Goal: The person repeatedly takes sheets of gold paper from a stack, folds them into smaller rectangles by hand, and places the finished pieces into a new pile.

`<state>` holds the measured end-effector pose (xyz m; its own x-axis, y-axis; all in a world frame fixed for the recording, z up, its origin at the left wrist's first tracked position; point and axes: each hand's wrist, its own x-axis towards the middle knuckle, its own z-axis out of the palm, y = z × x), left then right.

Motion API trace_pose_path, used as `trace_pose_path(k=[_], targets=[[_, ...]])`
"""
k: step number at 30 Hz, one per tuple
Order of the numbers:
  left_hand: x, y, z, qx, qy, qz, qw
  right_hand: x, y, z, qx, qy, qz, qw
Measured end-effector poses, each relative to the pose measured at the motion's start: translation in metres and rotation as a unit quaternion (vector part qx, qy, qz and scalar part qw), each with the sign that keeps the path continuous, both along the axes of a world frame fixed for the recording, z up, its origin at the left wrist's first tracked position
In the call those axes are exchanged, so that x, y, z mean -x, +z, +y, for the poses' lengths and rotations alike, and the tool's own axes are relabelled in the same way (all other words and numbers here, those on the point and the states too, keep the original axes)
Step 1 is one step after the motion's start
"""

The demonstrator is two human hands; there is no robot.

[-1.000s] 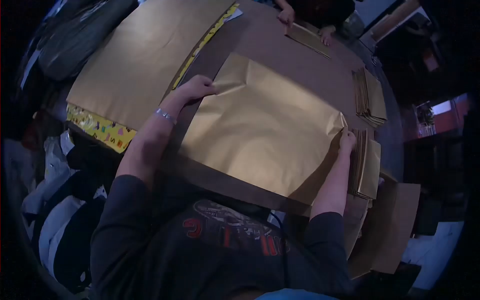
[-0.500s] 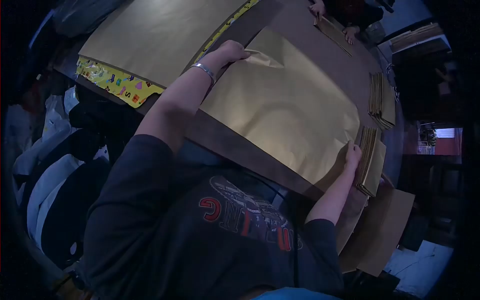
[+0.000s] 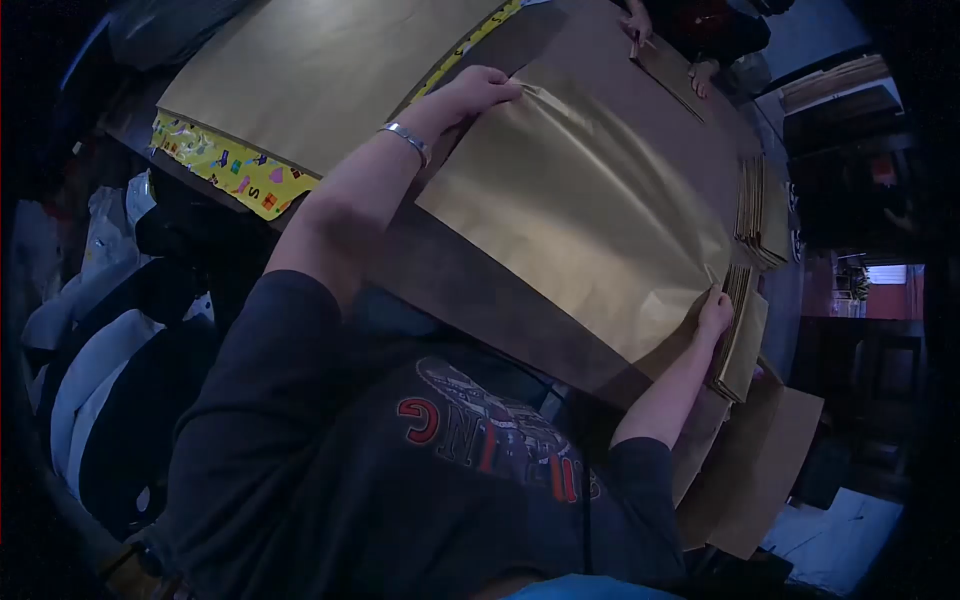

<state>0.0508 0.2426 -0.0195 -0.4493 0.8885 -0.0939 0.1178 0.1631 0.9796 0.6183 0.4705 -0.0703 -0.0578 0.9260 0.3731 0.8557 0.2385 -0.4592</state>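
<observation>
A large sheet of brown kraft paper spans the space between my hands over the table. My left hand, a silver band on its wrist, pinches the sheet's upper left corner. At the opposite end my right hand grips the right edge, close to a stack of folded brown paper. A long crease runs between the two gripped points, and the sheet's near edge lies over the brown tabletop.
Left of the sheet lies a pile of large brown sheets over yellow printed paper. Another folded stack stands at the right. A co-worker's hands hold a folded brown piece across the table. An open cardboard box sits lower right.
Both my hands have moved slightly away from my body, carrying the sheet across the table. Its far side is now pulled into a long taut fold.
</observation>
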Motion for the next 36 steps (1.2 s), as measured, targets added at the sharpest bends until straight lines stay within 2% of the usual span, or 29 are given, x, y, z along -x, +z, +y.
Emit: trace_pose_path(k=[3, 4, 5, 7, 8, 10, 13, 14, 16, 19, 20, 21, 23, 24, 25, 26, 28, 30, 32, 34, 35, 36], targets=[[0.002, -0.021, 0.017, 0.028, 0.038, 0.016, 0.999, 0.007, -0.006, 0.008, 0.025, 0.007, -0.021, 0.999], [0.002, -0.027, 0.021, 0.037, 0.065, -0.007, 0.997, 0.017, -0.002, 0.003, 0.085, -0.011, -0.027, 0.996], [0.004, -0.032, 0.025, 0.037, 0.064, -0.006, 0.997, 0.026, 0.002, -0.001, 0.085, -0.011, -0.026, 0.996], [0.0, -0.033, 0.026, 0.091, 0.1, 0.12, 0.984, 0.033, 0.0, 0.0, 0.068, -0.048, -0.115, 0.99], [0.0, -0.033, 0.028, 0.117, 0.084, 0.123, 0.982, 0.035, 0.001, 0.001, 0.072, -0.05, -0.115, 0.99], [0.007, -0.039, 0.031, 0.097, 0.041, 0.153, 0.983, 0.035, 0.002, 0.008, 0.105, -0.07, -0.202, 0.971], [0.011, -0.026, 0.017, 0.105, -0.046, 0.123, 0.986, 0.039, 0.005, 0.003, 0.12, -0.071, -0.148, 0.979], [0.014, -0.037, 0.018, 0.074, -0.069, 0.1, 0.99, 0.041, 0.007, 0.0, 0.122, -0.079, -0.122, 0.982], [0.017, -0.032, 0.017, 0.136, -0.076, 0.079, 0.985, 0.042, 0.009, 0.001, 0.13, -0.076, -0.126, 0.98], [0.008, -0.03, 0.022, 0.117, -0.027, 0.169, 0.978, 0.048, 0.012, 0.001, 0.142, -0.089, -0.154, 0.974], [0.011, -0.043, 0.029, 0.1, -0.016, 0.148, 0.984, 0.049, 0.015, 0.0, 0.149, -0.105, -0.176, 0.967], [0.013, -0.039, 0.029, 0.117, -0.026, 0.185, 0.975, 0.039, 0.006, 0.009, 0.147, -0.11, -0.172, 0.968], [0.012, -0.02, 0.018, 0.124, -0.084, 0.219, 0.964, 0.007, -0.025, 0.037, 0.115, -0.052, -0.135, 0.983], [0.016, -0.02, 0.014, 0.125, -0.108, 0.223, 0.961, 0.009, -0.011, 0.026, 0.142, -0.005, -0.081, 0.987], [0.016, -0.015, 0.008, 0.126, -0.134, 0.226, 0.957, 0.006, -0.005, 0.017, 0.142, -0.014, -0.077, 0.987], [0.012, -0.014, -0.001, 0.136, -0.114, 0.125, 0.976, 0.003, 0.001, 0.01, 0.183, 0.009, -0.039, 0.982], [0.02, -0.031, -0.013, 0.092, -0.141, 0.12, 0.978, -0.002, 0.007, -0.001, 0.213, 0.016, 0.008, 0.977], [-0.003, -0.017, -0.03, 0.083, -0.117, 0.01, 0.99, -0.005, 0.009, -0.007, 0.283, -0.003, 0.199, 0.938], [-0.002, -0.04, -0.036, 0.083, -0.127, -0.034, 0.988, 0.007, 0.019, 0.001, 0.257, -0.039, 0.132, 0.956], [-0.034, -0.001, -0.054, 0.079, -0.085, -0.059, 0.992, 0.023, 0.018, 0.014, 0.258, -0.047, 0.224, 0.939], [-0.032, 0.003, -0.058, 0.112, -0.102, -0.025, 0.988, 0.026, 0.019, 0.026, 0.253, -0.051, 0.229, 0.938], [-0.032, 0.003, -0.063, 0.11, -0.106, -0.021, 0.988, 0.03, 0.02, 0.038, 0.253, -0.051, 0.181, 0.949]])
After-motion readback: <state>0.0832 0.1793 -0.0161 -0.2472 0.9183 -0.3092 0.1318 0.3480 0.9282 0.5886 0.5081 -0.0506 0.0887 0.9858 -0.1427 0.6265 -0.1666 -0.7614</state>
